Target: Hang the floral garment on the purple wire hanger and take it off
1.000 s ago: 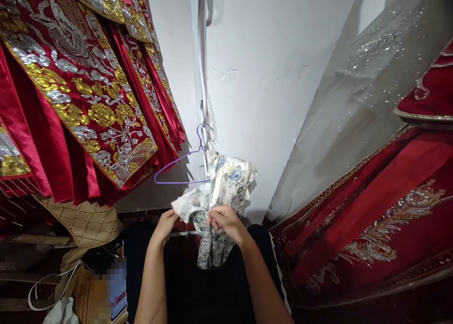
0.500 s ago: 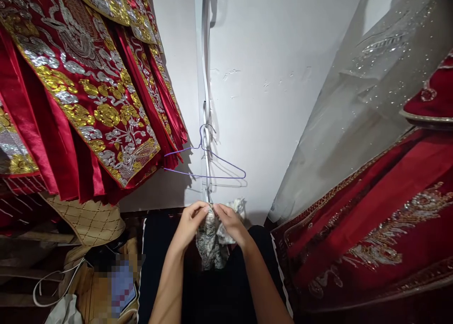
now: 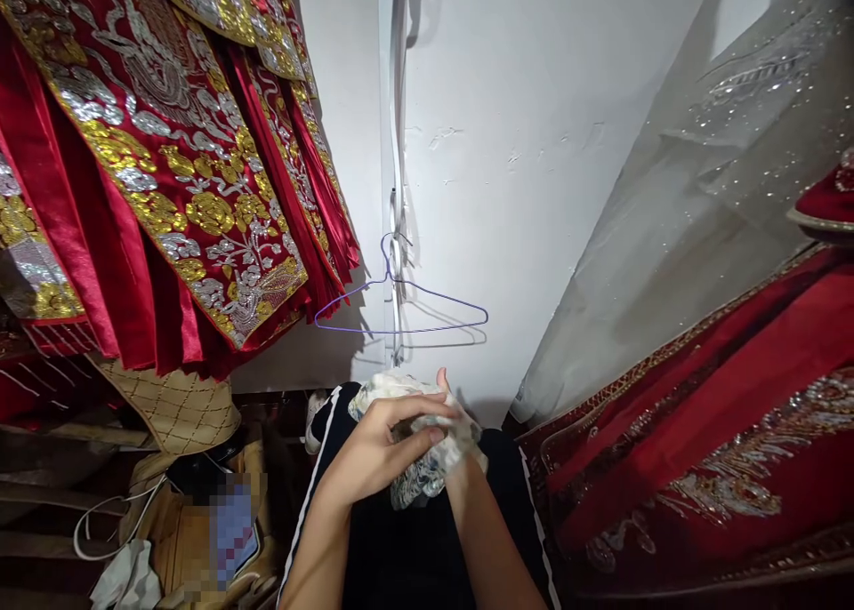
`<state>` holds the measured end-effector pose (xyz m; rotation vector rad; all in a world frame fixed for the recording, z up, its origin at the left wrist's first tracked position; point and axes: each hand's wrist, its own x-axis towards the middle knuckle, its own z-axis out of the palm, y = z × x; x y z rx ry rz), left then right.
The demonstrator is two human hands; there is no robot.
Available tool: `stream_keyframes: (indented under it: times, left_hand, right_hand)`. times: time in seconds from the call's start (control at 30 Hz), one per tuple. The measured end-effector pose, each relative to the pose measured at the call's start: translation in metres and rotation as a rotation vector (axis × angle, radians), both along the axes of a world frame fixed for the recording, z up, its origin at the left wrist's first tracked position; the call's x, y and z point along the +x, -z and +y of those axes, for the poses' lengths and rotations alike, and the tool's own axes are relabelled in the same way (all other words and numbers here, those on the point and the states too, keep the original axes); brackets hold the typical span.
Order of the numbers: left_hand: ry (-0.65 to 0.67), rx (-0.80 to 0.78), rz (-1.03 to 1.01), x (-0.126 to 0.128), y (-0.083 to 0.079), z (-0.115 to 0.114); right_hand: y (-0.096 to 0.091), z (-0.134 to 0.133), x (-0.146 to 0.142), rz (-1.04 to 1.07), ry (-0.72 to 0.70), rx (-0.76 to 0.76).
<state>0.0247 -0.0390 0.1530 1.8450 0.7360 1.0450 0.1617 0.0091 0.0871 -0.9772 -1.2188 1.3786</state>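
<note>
A crumpled cloth [image 3: 423,481], white with a dark bluish-grey pattern, is bunched over my lap. My left hand [image 3: 383,445] curls around its upper part, the thumb and fingers closing on the fabric from the left. My right hand [image 3: 460,463] is partly covered by the cloth, which lies across its wrist and palm. One upright fingertip of it shows above the fabric; its other fingers are hidden or blurred. Just beyond both hands, a thin purple clothes hanger [image 3: 400,331] hangs with nothing on it.
Red garments with gold and silver embroidery [image 3: 213,214] hang at the left. A sheer sparkling cover [image 3: 640,201] and a red beaded garment [image 3: 727,414] are at the right. A white rail [image 3: 398,130] runs along the wall. A wooden seat [image 3: 177,521] holds a phone-like object [image 3: 237,530].
The cloth has gone from hanging below both pinching hands to lying bunched over my right hand. My left hand has moved across it, and the hanger has turned to face me more squarely.
</note>
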Motion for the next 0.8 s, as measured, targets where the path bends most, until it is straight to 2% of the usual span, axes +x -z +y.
stream_keyframes:
  times: [0.1, 0.17, 0.2, 0.27, 0.37, 0.47, 0.53, 0.57, 0.6, 0.63, 0.7, 0.77, 0.8]
  left_hand:
    - [-0.140, 0.039, -0.038, -0.008, -0.001, 0.017]
    - [-0.212, 0.057, -0.077, -0.016, 0.002, 0.036]
    - [-0.206, 0.044, -0.084, -0.021, 0.005, 0.046]
    - [-0.112, -0.047, -0.062, -0.029, 0.014, 0.062]
    - [0.054, -0.279, -0.003, -0.037, 0.034, 0.071]
    - [0.019, -0.370, 0.023, -0.044, 0.063, 0.064]
    - [-0.003, -0.321, 0.110, -0.051, 0.083, 0.057]
    - [0.015, -0.286, 0.189, -0.055, 0.092, 0.054]
    - [0.037, -0.253, 0.279, -0.061, 0.100, 0.052]
    - [0.049, -0.221, 0.365, -0.068, 0.107, 0.051]
    - [0.023, -0.165, 0.493, -0.083, 0.112, 0.052]
    - [-0.046, -0.123, 0.539, -0.097, 0.107, 0.056]
    - [-0.077, -0.109, 0.538, -0.102, 0.100, 0.058]
  right_hand:
    - [-0.006, -0.001, 0.000, 0.194, -0.031, -0.164]
    - [-0.013, -0.003, -0.001, 0.215, -0.150, -0.225]
    - [-0.017, -0.004, -0.002, 0.205, -0.228, -0.250]
    - [-0.027, -0.006, -0.002, 0.192, -0.368, -0.267]
    - [-0.043, -0.007, 0.002, 0.175, -0.559, -0.219]
    - [-0.053, -0.007, 0.016, -0.036, -0.752, -0.169]
    - [-0.055, -0.004, 0.029, -0.286, -0.858, -0.082]
    - [-0.055, -0.001, 0.037, -0.397, -0.863, -0.010]
    - [-0.055, 0.003, 0.044, -0.474, -0.806, 0.073]
    - [-0.055, 0.008, 0.050, -0.507, -0.675, 0.155]
    - [-0.055, 0.023, 0.059, -0.447, -0.260, 0.280]
    - [-0.054, 0.043, 0.062, -0.338, 0.107, 0.344]
    - [-0.053, 0.053, 0.060, -0.306, 0.207, 0.364]
